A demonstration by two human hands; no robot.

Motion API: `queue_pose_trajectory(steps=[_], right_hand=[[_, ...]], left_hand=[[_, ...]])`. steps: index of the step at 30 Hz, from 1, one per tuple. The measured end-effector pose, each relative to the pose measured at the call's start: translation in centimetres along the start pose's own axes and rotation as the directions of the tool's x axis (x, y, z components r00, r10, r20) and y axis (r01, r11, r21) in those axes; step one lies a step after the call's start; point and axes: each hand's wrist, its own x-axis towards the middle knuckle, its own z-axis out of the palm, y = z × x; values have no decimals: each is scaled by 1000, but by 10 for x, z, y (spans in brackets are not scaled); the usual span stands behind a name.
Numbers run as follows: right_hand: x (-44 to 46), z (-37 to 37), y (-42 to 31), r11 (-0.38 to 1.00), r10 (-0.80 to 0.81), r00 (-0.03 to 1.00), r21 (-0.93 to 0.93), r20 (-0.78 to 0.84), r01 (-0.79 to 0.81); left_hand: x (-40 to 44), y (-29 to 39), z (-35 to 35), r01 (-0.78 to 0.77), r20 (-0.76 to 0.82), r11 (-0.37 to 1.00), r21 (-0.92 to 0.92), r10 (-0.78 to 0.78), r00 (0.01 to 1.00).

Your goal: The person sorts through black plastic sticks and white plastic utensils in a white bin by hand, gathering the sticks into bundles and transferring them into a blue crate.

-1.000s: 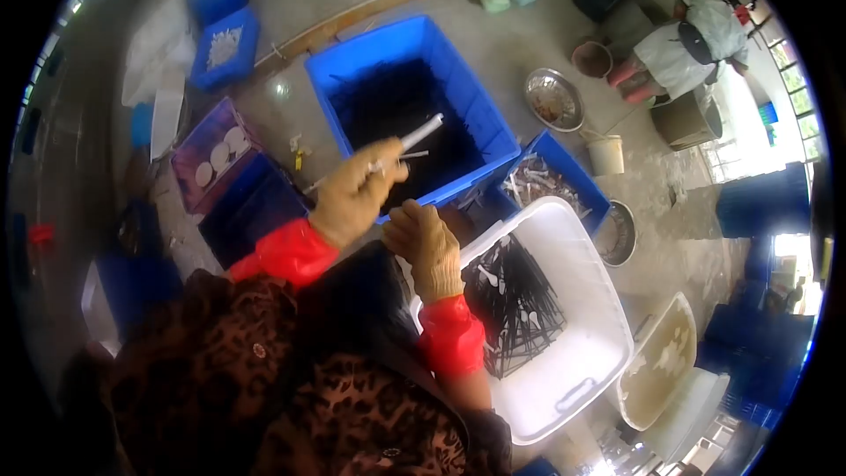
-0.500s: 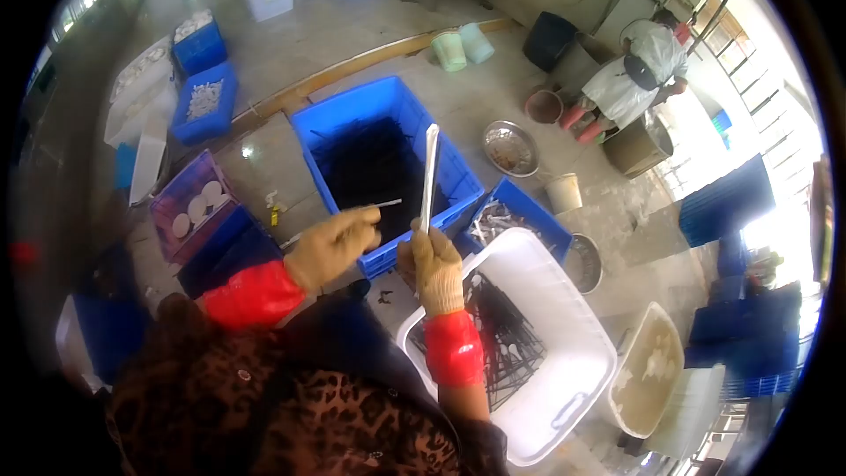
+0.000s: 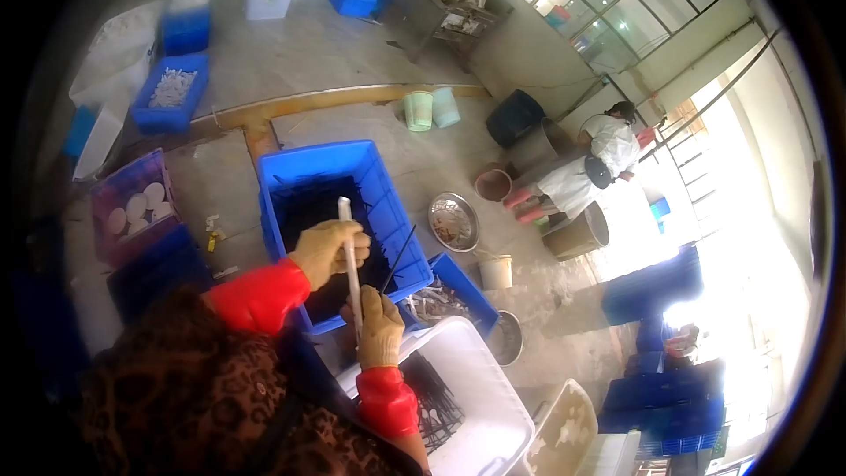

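A grey, damp-looking concrete floor (image 3: 308, 123) spreads beneath everything. On it, directly in front of the wearer, sits a large, deep, rectangular blue plastic box (image 3: 393, 211) holding a dark mass of thin black strands (image 3: 304, 198). Nearer the wearer's right side is a large white plastic tub with rounded corners (image 3: 480, 388), containing more long, dark strands (image 3: 432, 401). Farther off to the right, another person in pale protective clothing (image 3: 577, 185) bends beside a big round metal container (image 3: 577, 234).

Between the large box and the white tub, a smaller blue plastic box (image 3: 471, 295) holds a jumble of whitish and brownish pieces (image 3: 434, 300). A shallow round metal basin (image 3: 454, 222) stands on the floor just beyond it. To the left, a purplish open crate (image 3: 132, 172) contains round white discs (image 3: 137, 206).

Both of the wearer's hands are in tan gloves with red sleeves. The right hand (image 3: 379, 326) has its fingers closed on the lower part of a long, narrow, whitish strip (image 3: 350, 256), held roughly upright above the large box's near side. The left hand (image 3: 326, 253) is at the strip's upper part, fingers curled behind it; whether they grip it cannot be told. One thin black strand (image 3: 400, 256) slants up beside the right hand.
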Motion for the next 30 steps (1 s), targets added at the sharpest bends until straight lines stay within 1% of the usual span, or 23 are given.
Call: queue_pose_trajectory(steps=[2,6,7,8,10,11,12,13,14,15,16,18,19,20,21,22,23,24,25,26,27,28,30], right_hand=[[9,8,-4,1000,-21,1000,5,-14,21],[50,0,18,991,43,998,-131,38,-38],[58,-4,24,796,-167,986,-592,-18,124],[62,-6,26,376,-370,928,-908,34,183],[22,13,-2,578,-438,898,-778,-41,247],[7,17,-8,621,-555,832,-669,-7,409],[-5,18,-10,629,-664,748,-537,5,562],[-13,15,-14,438,-814,577,-590,59,678],[-21,10,-20,223,-917,379,-628,125,746],[-33,6,-27,84,-940,293,-711,177,698],[-41,5,-31,20,-959,223,-745,173,666],[-47,5,-47,-93,-970,126,-793,209,602],[-36,2,-49,-82,-967,150,-809,206,582],[-23,-3,-45,-67,-964,177,-825,199,561],[-21,-9,-40,-8,-962,242,-894,129,447],[-25,-15,-41,310,-929,370,-537,5,785],[-29,-22,-38,247,-951,310,-639,-15,729],[-32,-29,-37,174,-970,243,-732,-11,659],[-35,-36,-35,190,-966,256,-737,-23,649],[-41,-45,-29,238,-956,287,-744,-64,625],[-43,-52,-29,284,-944,313,-751,-108,596],[-53,-53,-39,469,-874,464,-490,-142,735],[-59,-66,-57,702,-707,697,-238,-117,672]], left_hand=[[3,14,-10,-26,-58,997,-76,21,998],[26,29,-50,-6,285,923,-385,125,950],[26,36,-48,-77,143,956,-284,121,982],[25,41,-48,-50,264,907,-419,174,949],[42,42,-61,-37,424,859,-510,288,859],[37,48,-50,-31,429,855,-518,290,855],[25,57,-32,-101,171,854,-510,216,961],[18,64,-21,-166,-101,863,-477,134,986],[29,59,-22,-161,-91,865,-476,134,987],[49,46,-26,-148,195,852,-502,278,941],[51,43,-23,-124,455,845,-520,397,797],[39,22,17,-124,211,946,-299,192,958],[13,3,37,-662,337,727,183,586,737],[-19,-13,56,-885,638,68,460,668,383],[-45,-16,78,-683,487,591,429,486,726],[-63,-21,90,-250,365,924,289,135,921],[-65,-29,90,-226,358,926,303,109,927],[-63,-36,92,-45,364,976,211,-35,931],[-64,-40,93,140,380,982,124,-178,908],[-72,-45,88,154,376,978,141,-196,905],[-82,-37,86,130,349,916,380,-272,897],[-86,-34,83,92,320,795,599,-344,883],[-81,-52,69,133,309,780,612,-391,867]])
